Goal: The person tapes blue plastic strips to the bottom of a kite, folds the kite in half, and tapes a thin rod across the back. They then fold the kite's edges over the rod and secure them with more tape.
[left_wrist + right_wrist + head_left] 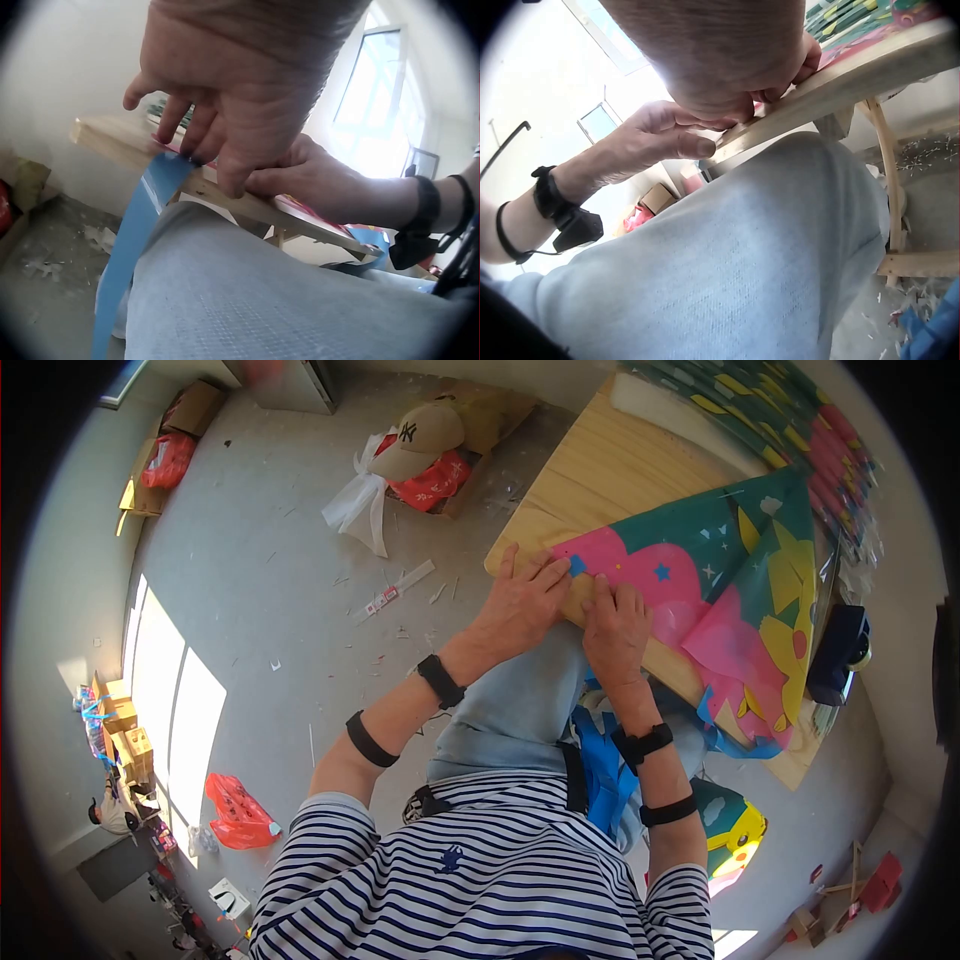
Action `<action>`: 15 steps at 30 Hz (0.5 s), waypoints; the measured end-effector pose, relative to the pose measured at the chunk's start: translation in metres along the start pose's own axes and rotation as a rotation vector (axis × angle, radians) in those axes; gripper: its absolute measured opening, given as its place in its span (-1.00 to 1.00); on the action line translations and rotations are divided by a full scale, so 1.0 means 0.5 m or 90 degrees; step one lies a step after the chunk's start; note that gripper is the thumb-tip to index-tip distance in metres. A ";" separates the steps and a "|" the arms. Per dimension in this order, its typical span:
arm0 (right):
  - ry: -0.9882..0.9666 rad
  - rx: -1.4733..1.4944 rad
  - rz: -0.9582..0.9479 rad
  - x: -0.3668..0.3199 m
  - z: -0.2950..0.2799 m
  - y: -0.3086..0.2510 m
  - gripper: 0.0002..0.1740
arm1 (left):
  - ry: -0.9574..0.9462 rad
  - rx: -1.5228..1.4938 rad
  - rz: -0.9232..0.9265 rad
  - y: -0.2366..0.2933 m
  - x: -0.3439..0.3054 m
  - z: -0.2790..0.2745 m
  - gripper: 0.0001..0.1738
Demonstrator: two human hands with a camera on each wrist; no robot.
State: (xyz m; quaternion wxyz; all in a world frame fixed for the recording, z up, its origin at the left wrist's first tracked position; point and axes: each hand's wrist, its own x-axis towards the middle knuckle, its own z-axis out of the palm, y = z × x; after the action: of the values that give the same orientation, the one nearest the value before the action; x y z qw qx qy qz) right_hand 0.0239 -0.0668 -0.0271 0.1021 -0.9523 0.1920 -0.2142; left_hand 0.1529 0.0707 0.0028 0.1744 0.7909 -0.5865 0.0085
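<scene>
My left hand (515, 605) is at the near edge of the wooden bench (545, 495), fingers fairly straight and apart, fingertips pressing at the corner of a triangular cartoon-print sheet (672, 595); my right hand (617, 628) is just beside it, fingers curled down on the same edge of the sheet; can't tell if they pinch it, the fingertips are partly hidden; the sheet lies on the bench, pink cloud shapes toward my hands, green toward the far side, a yellow character at the right; a blue ribbon (142, 217) hangs from under my left fingers, down over the bench edge and past my knee; more blue ribbons (603, 755) lie bunched at my lap; a pile of similar prints (745, 420) is at the far right end of the bench, near the sheet; a dark blue box-like item (838, 645) is at the bench's right side; on the floor (300, 560), well apart from my hands, a beige cap (425, 440) rests by a red bag (430, 485); small scraps are scattered on the floor.
</scene>
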 end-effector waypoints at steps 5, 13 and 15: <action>-0.005 0.003 -0.002 0.001 -0.002 -0.001 -0.48 | 0.001 -0.006 -0.001 0.001 0.003 -0.004 -0.38; 0.002 0.026 0.002 0.004 -0.002 0.001 -0.50 | 0.005 -0.004 0.009 -0.005 0.002 0.002 -0.39; 0.004 0.037 0.009 0.009 -0.008 0.000 -0.50 | 0.005 -0.006 0.011 -0.006 0.002 0.001 -0.39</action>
State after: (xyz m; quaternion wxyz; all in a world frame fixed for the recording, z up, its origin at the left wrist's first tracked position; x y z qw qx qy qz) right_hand 0.0259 -0.0689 -0.0217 0.1308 -0.9469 0.1923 -0.2219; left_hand 0.1560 0.0703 0.0015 0.1803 0.7849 -0.5927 0.0101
